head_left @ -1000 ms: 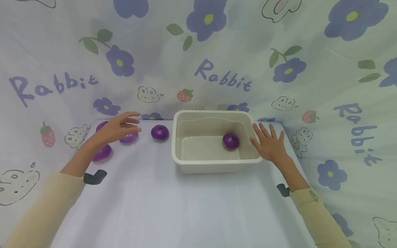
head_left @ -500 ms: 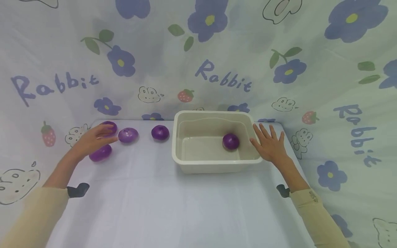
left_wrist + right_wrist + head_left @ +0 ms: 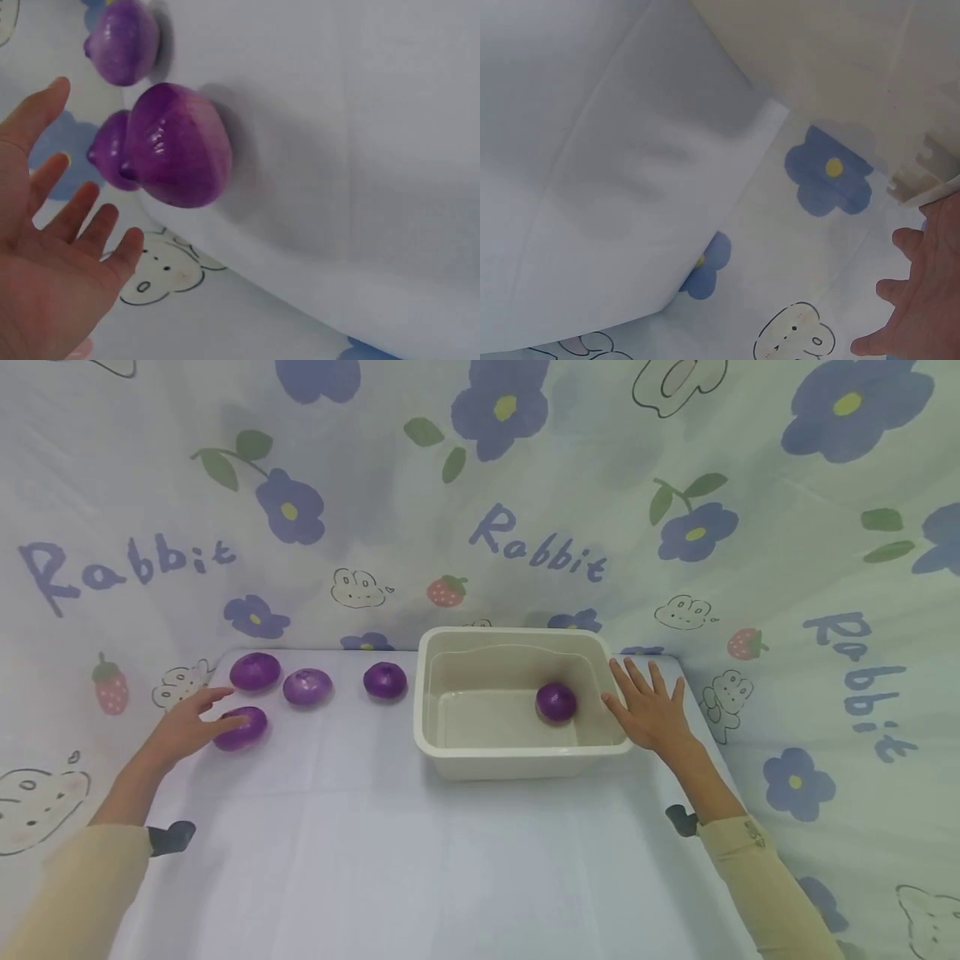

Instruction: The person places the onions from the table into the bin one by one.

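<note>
My left hand (image 3: 186,727) hovers at the nearest purple onion (image 3: 247,732) on the table's left side. Its thumb overlaps that onion in the head view. In the left wrist view the fingers are spread and apart from the onion (image 3: 178,146), with a second onion partly hidden behind it. Two more onions, one at the back corner (image 3: 255,672) and a paler one (image 3: 307,687), lie just beyond. My right hand (image 3: 651,712) has its fingers spread at the right rim of a cream plastic bin (image 3: 517,766). One purple onion (image 3: 557,702) lies inside that bin.
Another purple onion (image 3: 386,681) sits left of the bin, near the table's back edge. A white cloth covers the table (image 3: 450,860). Behind and beside it hangs a patterned curtain (image 3: 405,510) with flowers and rabbits.
My left hand has moved left and toward me, from over the paler onion to the nearest one, uncovering the back corner onion. The right hand stays at the bin's rim.
</note>
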{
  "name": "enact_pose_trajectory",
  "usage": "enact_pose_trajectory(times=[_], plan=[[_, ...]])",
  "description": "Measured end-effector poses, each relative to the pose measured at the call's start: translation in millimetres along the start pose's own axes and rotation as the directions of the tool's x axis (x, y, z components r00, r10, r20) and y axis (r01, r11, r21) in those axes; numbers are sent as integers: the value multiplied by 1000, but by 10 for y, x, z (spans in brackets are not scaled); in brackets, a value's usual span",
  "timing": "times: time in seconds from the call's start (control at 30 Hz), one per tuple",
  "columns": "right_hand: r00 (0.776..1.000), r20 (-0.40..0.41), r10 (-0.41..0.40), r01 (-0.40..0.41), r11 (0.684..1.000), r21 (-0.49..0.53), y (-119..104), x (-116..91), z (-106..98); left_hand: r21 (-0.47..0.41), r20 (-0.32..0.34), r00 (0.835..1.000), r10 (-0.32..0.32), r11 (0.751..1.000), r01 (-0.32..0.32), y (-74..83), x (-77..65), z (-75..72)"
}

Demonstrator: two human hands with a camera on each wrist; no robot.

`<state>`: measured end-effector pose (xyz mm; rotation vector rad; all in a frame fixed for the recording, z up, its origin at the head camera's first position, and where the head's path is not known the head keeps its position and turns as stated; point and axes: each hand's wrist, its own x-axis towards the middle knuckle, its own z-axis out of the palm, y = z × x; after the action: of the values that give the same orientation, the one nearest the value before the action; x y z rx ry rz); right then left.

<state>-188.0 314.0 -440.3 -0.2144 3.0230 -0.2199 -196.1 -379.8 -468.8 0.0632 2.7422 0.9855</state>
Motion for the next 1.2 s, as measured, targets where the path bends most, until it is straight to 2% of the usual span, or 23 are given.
enact_pose_trajectory(times=[0.2, 0.33, 0.67, 0.87, 1.2], plan=[[1000, -1, -2, 2, 1000, 1, 4, 7, 2, -13, 29, 998, -50, 999, 51, -176, -1, 44], [1000, -5, -3, 3, 1000, 1, 15, 2, 6, -10, 49, 996, -75, 997, 76, -238, 9, 79], [1000, -9, -4, 4, 1000, -8, 34, 13, 31, 1, 53, 995, -82, 997, 82, -392, 88, 208], [1000, -12, -4, 4, 1000, -3, 42, 25, 49, -4, 23, 997, -72, 997, 72, -381, 89, 264], [1000, -18, -4, 4, 1000, 2, 46, 31, 52, 22, 29, 992, -121, 992, 121, -314, 65, 232]])
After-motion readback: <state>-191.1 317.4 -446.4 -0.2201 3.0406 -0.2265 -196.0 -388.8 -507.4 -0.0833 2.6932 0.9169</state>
